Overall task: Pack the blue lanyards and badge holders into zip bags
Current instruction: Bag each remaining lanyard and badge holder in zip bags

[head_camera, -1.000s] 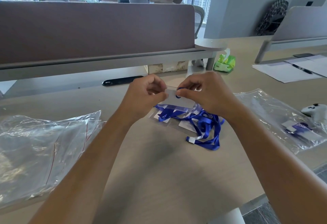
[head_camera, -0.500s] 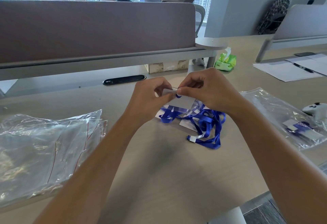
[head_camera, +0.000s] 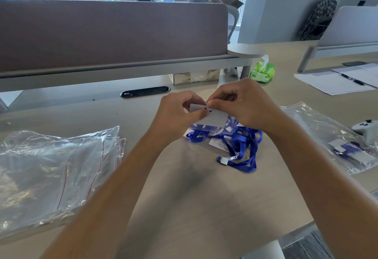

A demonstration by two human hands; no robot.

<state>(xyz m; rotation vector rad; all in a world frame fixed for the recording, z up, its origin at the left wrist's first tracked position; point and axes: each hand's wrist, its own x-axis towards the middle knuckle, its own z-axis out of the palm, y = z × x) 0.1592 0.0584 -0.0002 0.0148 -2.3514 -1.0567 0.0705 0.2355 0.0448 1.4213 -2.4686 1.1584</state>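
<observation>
Above the desk's middle my left hand (head_camera: 177, 113) pinches the top edge of a clear badge holder (head_camera: 214, 117) with a white card in it. My right hand (head_camera: 243, 105) pinches a small clip on a blue lanyard at the holder's top slot. Under both hands lies a tangle of blue lanyards (head_camera: 240, 145) with more badge holders (head_camera: 217, 144) beneath. A pile of clear zip bags (head_camera: 51, 168) with red seal lines lies at the left. Another zip bag (head_camera: 331, 135) at the right holds a packed lanyard and holder.
A grey partition (head_camera: 112, 33) and its rail close off the back of the desk (head_camera: 184, 193). A green tissue pack (head_camera: 262, 71), papers with a pen (head_camera: 337, 81) and a white controller (head_camera: 367, 128) sit to the right. People are beyond the partition by the windows.
Both hands have stayed together above the lanyard pile, working the clip at the holder's top. The holder now hangs more open to view, tilted down to the right.
</observation>
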